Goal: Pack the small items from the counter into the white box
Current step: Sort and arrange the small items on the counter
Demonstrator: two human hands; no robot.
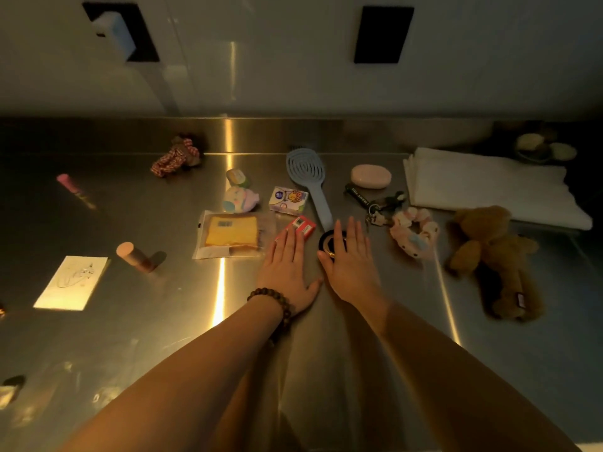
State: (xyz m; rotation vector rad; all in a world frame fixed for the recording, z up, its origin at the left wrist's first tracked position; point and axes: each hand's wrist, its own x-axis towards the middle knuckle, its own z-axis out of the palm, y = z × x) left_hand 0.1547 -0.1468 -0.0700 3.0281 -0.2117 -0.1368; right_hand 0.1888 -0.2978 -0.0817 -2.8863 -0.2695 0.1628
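Both my hands lie flat, palms down, on the steel counter. My left hand, with a bead bracelet at the wrist, has its fingertips on a small red box. My right hand partly covers a round black compact. Around them lie a yellow packet in clear wrap, a blue hairbrush, a pink soap, a small printed box, a pastel pouch, a keychain and a pink scrunchie. I see no white box.
A brown teddy bear and a folded white cloth lie at the right. At the left are a checked scrunchie, a pink tube, a pink cylinder and a drawn card. A white wall rises behind.
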